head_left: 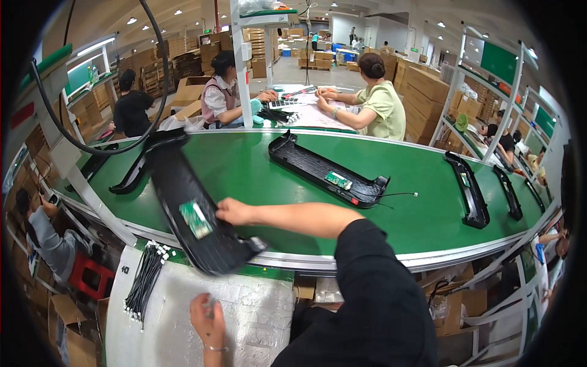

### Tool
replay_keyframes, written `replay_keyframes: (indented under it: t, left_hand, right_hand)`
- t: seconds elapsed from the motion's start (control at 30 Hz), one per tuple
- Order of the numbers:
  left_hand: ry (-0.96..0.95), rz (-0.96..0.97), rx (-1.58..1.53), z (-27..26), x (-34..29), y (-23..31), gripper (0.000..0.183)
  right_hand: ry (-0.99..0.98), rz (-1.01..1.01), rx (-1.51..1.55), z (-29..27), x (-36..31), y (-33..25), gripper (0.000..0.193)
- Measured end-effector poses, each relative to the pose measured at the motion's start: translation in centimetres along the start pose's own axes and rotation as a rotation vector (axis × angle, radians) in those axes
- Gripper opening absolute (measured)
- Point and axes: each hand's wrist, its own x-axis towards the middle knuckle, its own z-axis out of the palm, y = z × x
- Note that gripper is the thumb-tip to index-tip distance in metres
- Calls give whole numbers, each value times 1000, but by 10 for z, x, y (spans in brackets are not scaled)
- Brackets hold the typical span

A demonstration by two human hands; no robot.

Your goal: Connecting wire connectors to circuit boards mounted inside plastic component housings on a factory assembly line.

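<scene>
My right hand [236,212] pinches the side edge of a long black plastic housing [183,177], which is tilted over the near edge of the green belt and slightly smeared by motion. A green circuit board [195,219] sits inside the housing. Below it, my left hand [208,319], with a bracelet at the wrist, hovers over the pale worktop [177,306]. Its fingers are loosely bent and apart, with nothing visible in them. Left of that hand lies a bundle of black cables [145,281] with white connectors.
Across the green belt [244,165] lie another black housing [327,171] with a board and loose cable, and several more housings, including one at the right [468,189]. A white post [98,202] stands at the left. Two people sit at a table beyond the belt.
</scene>
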Motion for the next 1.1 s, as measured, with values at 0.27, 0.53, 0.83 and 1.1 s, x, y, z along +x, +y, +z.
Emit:
replay_keyframes:
  t: [0.27, 0.53, 0.83, 1.1]
  left_hand:
    - [-383, 579, 204, -51, -54, 121, 33]
    - [-440, -129, 553, -98, -135, 97, 47]
    - [-430, -68, 514, -85, -150, 85, 40]
    - [-255, -111, 276, -132, -129, 83, 15]
  right_hand:
    - [-612, -517, -189, 87, -68, -84, 24]
    - [-583, -1102, -93, 207, -28, -110, 12]
    - [-386, -1144, -343, 317, 32, -131, 12]
    - [-617, -1175, -270, 230, -38, -193, 9]
